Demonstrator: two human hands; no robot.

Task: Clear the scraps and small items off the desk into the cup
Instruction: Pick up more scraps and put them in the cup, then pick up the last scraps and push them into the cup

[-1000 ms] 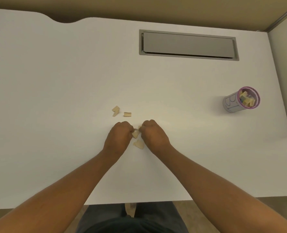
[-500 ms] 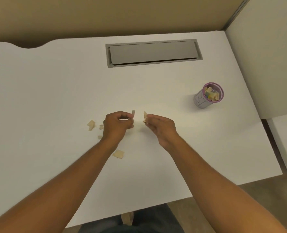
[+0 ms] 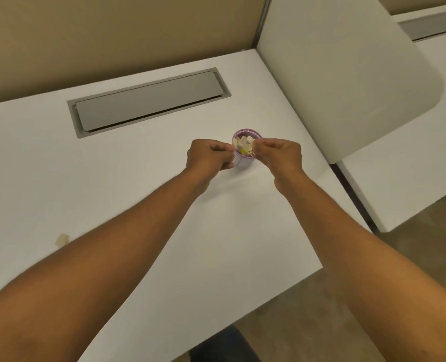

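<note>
Left hand (image 3: 209, 155) and right hand (image 3: 279, 154) pinch pale scraps (image 3: 243, 143) over the cup (image 3: 242, 163).

Both hands, left hand (image 3: 209, 155) and right hand (image 3: 279, 154), are crowding the cup (image 3: 245, 152) mouth; bare desk (image 3: 138, 163) is lying open to the left of them.

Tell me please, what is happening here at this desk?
A person is tidying paper scraps into a small purple-rimmed cup. Both hands are at its mouth: the left hand and the right hand each pinch a scrap over the nearly full cup. One scrap lies on the white desk beside the left forearm.
</note>
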